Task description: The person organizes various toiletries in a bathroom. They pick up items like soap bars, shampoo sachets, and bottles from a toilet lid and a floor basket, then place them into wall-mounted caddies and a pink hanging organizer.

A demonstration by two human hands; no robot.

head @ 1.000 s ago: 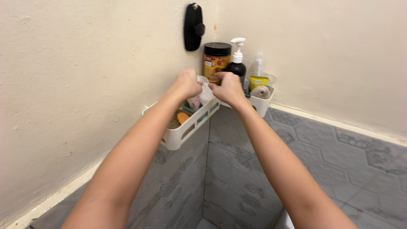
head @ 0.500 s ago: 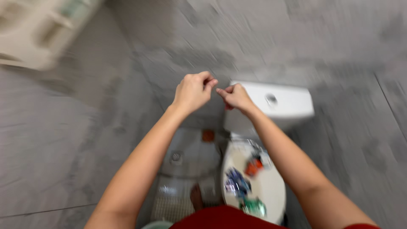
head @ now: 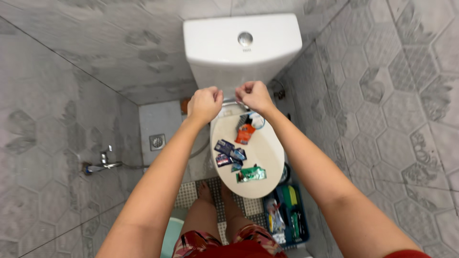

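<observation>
My left hand (head: 204, 103) and my right hand (head: 255, 95) are held close together, both curled into fists, above the back of a closed white toilet lid (head: 267, 157) and in front of the tank (head: 224, 57). Nothing shows in either fist. Several small sachets lie on the lid: an orange one (head: 245, 134), dark blue ones (head: 224, 146) and a green one (head: 252, 174). A small white and blue packet (head: 257, 120) lies just under my right wrist.
Grey hexagon-tiled walls close in on both sides. A blue basket (head: 287, 215) of bottles and brushes stands on the floor right of the toilet. A floor drain (head: 157, 141) and a wall valve with hose (head: 103, 165) are at the left. My bare feet (head: 205, 191) rest on a dotted mat.
One second ago both hands were at a white corner shelf on a white sachet. The view has since swung down to the toilet, and both hands now hover over the lid as fists.
</observation>
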